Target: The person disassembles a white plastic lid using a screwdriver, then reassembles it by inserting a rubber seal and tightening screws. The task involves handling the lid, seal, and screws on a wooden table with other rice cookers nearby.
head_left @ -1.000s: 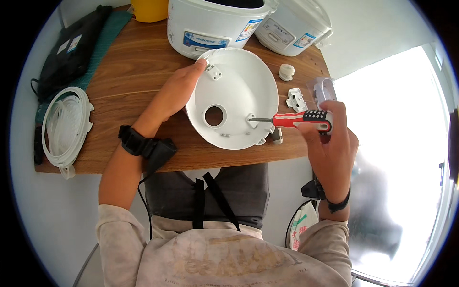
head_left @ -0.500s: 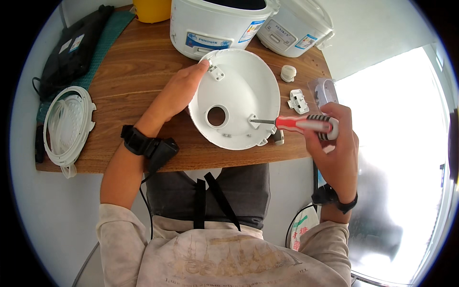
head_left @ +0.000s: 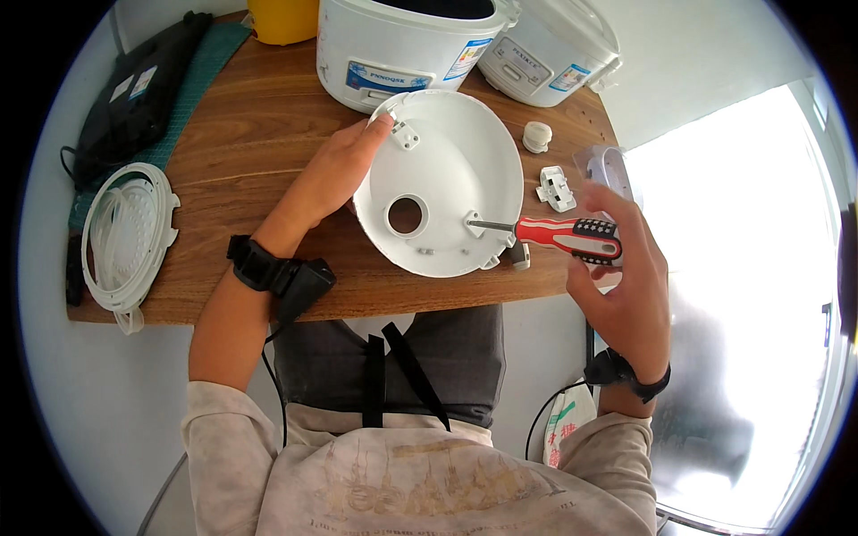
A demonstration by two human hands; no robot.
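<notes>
Two hands: left [head_left: 335, 174] steadies white lid [head_left: 447, 161], right [head_left: 626, 286] drives screwdriver [head_left: 563, 235].

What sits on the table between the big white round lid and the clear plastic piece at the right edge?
In the head view, a small white plastic clip part lies on the wooden table, between the white lid and the clear piece.
</notes>
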